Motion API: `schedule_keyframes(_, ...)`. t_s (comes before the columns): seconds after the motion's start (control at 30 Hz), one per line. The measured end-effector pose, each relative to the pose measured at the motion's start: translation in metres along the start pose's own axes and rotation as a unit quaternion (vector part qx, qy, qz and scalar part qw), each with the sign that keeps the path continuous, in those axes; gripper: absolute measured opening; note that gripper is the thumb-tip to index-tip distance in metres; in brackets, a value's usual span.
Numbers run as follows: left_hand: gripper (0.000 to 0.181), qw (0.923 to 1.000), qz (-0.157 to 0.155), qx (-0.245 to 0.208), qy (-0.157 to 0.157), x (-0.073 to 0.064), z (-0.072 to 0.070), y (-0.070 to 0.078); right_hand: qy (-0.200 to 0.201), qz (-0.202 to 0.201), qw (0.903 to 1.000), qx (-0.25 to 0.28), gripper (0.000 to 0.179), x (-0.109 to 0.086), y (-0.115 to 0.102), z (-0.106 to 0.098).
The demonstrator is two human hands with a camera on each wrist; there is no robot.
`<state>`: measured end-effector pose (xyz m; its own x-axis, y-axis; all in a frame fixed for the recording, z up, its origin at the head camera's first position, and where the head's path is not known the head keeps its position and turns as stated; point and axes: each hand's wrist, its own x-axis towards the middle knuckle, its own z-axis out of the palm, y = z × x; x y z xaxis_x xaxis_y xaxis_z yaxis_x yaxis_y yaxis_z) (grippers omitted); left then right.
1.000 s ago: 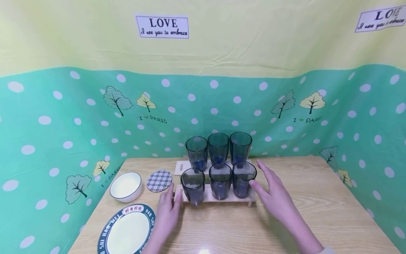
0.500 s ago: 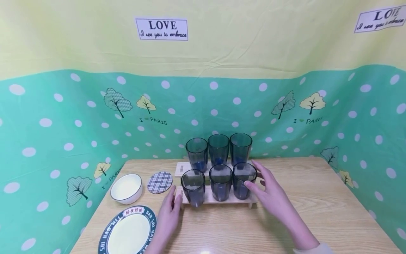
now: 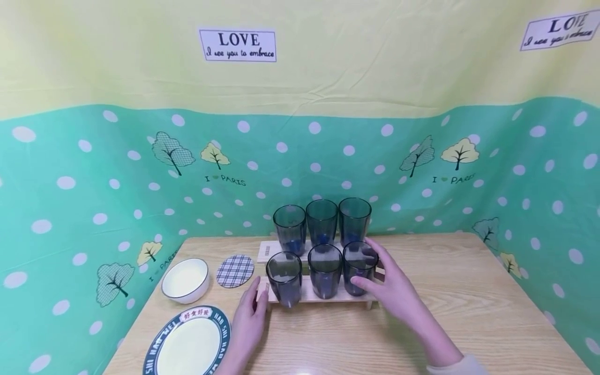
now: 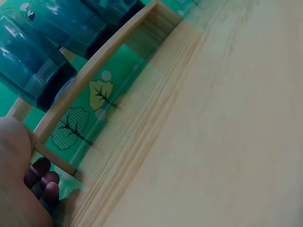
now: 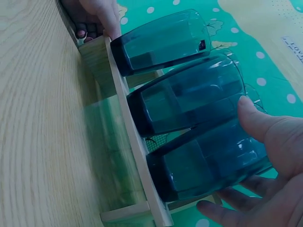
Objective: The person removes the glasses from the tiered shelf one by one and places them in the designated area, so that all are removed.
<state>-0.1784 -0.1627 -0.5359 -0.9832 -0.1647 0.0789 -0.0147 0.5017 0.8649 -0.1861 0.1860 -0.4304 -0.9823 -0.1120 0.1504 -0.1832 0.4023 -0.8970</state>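
Three smoky-blue glass tumblers stand on the low front step of a wooden rack (image 3: 309,295): a left one (image 3: 284,281), a middle one (image 3: 325,273) and a right one (image 3: 354,284). My left hand (image 3: 248,325) holds the rack's left end, its thumb against the edge and its fingers curled beside the leg in the left wrist view. My right hand (image 3: 396,289) is around the right tumbler, thumb in front and relaxed fingers behind it. In the right wrist view the thumb (image 5: 258,120) lies near the rim, with the fingers (image 5: 227,210) spread along the far side.
Three more tumblers (image 3: 322,224) stand on the back step (image 3: 268,251), close behind the front row. To the left lie a checked round coaster (image 3: 235,271), a white bowl (image 3: 185,294) and a green-rimmed plate (image 3: 157,338). Patterned cloth (image 3: 300,140) hangs behind the wooden table (image 3: 469,312).
My right hand has moved left around the right front tumbler, its thumb now across the glass's front. My left hand stays at the rack's left end. The tumblers stay in place.
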Motion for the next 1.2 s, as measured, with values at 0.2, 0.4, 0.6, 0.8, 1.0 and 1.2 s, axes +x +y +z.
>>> schedule_keyframes(0.2,0.064,1.0000,0.002,-0.003,-0.003,-0.001,-0.001,0.001,0.011,0.016,0.9998,0.002,0.099,0.000,0.001,0.001)
schedule_keyframes(0.4,0.063,1.0000,0.001,-0.003,-0.004,0.000,-0.001,0.002,0.021,0.032,0.9992,0.009,0.100,0.000,0.000,0.001)
schedule_keyframes(0.6,0.063,1.0000,0.001,0.003,-0.004,-0.002,-0.001,0.002,0.024,0.051,0.9980,0.029,0.101,0.000,0.001,0.000)
schedule_keyframes(0.8,0.062,1.0000,0.003,0.004,-0.004,-0.002,0.000,0.001,0.020,0.066,0.9975,0.017,0.102,-0.001,0.000,-0.006)
schedule_keyframes(1.0,0.061,1.0000,0.005,0.008,-0.001,-0.003,-0.001,0.001,0.016,0.069,0.9974,0.010,0.099,-0.002,-0.004,-0.015)
schedule_keyframes(1.2,0.060,0.9999,0.009,0.009,0.004,-0.003,-0.001,0.002,0.018,0.067,0.9975,-0.018,0.098,-0.003,-0.008,-0.027)
